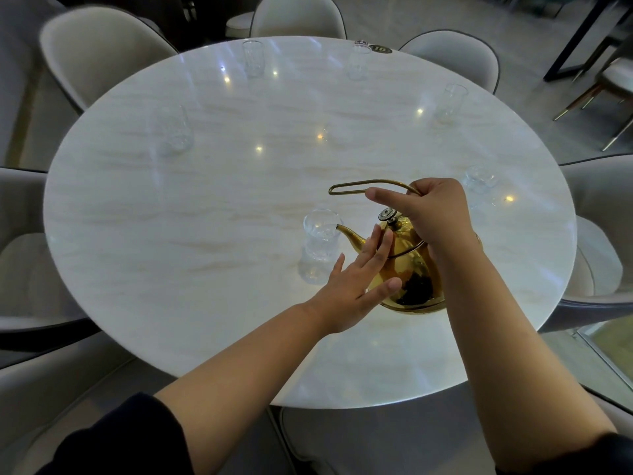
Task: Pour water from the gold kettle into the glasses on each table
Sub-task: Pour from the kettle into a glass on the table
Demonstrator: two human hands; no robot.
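Right of centre in the frame, the gold kettle (pixel 412 269) is tipped with its spout at the rim of the nearest glass (pixel 321 236). The right hand (pixel 436 214) is curled round its handle and the left hand (pixel 354 289) lies spread flat against its side. Tilting too fast could send water past the narrow glass onto the worktop (pixel 205 207), or the spout might knock the glass over.

My 2 bare forearms reach in from 6 o'clock. My right hand (pixel 433 214) curls round the handle of the gold kettle (pixel 409 269), index finger stretched toward 9 o'clock. My left hand (pixel 349 289) is flat, fingers straight toward 1 o'clock, seemingly touching its side.
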